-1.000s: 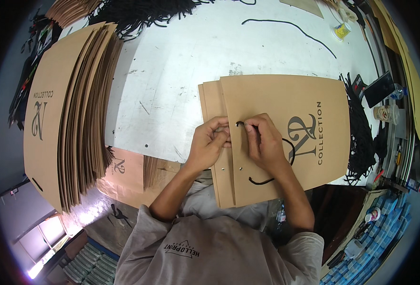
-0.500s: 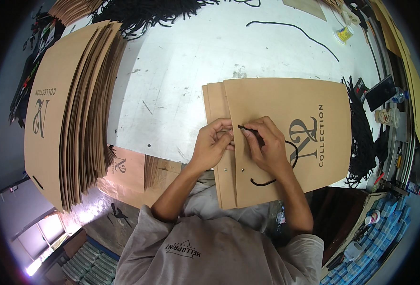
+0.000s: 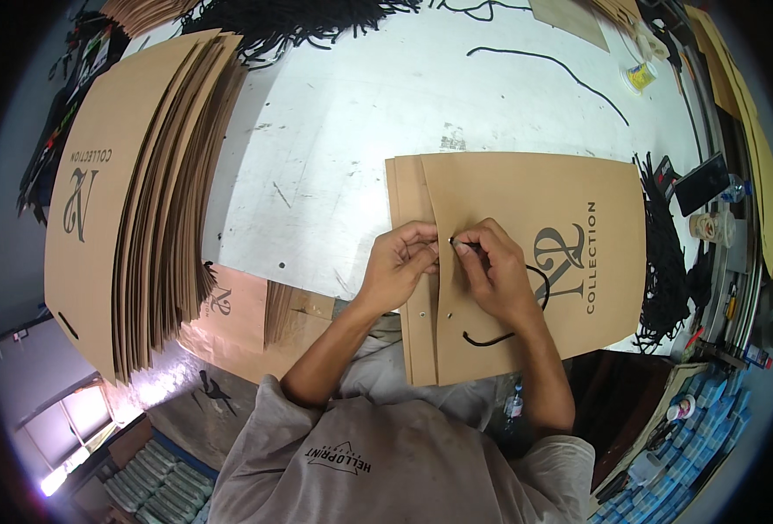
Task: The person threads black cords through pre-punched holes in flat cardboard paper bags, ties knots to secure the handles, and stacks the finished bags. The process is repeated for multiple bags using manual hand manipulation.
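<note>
Left hand half-curled at the edge of the paper bag, any grip hidden; just right, at an eyelet, right hand, pinched tight above the bag, holds black cord: threading, seemingly, next calling for a steady feed.

The fingertips of your left hand are partly hidden behind the bag; your right hand covers part of the cord. Toward the table's far left corner, the picture's edge crops the cord pile.
</note>
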`<state>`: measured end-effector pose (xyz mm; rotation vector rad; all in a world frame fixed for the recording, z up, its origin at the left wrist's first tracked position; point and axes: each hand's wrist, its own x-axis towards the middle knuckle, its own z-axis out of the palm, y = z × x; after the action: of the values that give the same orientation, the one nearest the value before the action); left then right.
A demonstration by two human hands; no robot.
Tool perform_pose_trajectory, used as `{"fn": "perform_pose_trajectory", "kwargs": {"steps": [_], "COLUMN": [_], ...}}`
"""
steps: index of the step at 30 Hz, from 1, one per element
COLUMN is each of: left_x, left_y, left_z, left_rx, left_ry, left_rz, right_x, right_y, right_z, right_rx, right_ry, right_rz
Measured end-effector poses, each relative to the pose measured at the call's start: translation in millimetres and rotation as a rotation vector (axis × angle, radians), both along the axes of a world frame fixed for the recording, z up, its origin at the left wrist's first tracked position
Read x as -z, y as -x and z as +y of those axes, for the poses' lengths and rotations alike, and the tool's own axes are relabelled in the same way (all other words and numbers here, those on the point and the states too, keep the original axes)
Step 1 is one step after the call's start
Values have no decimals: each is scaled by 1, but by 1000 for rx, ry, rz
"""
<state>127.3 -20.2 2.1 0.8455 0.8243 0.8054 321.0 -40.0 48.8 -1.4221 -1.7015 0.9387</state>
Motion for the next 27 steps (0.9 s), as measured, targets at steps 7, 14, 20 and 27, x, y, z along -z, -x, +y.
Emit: {"fn": "perform_pose_trajectory", "kwargs": {"steps": [7,14,20,27], "left_x": [2,1,-10,-57], "left_y": [2,0,7,18], "left_z": [1,-2,-14,-26], "left_rx": [6,-44,-134,-91], "left_ry": [-37,-52,-148,-209], "left_rz": [4,7,333,52], "right_x": [0,11,5,17], "right_y": [4,9,18,20], "right_z": [5,-7,-7,-18], "right_rx": [44,107,203,104], "right_ry": [-1,-102,-118,-111], "right_rz": [-14,35,31,229]}}
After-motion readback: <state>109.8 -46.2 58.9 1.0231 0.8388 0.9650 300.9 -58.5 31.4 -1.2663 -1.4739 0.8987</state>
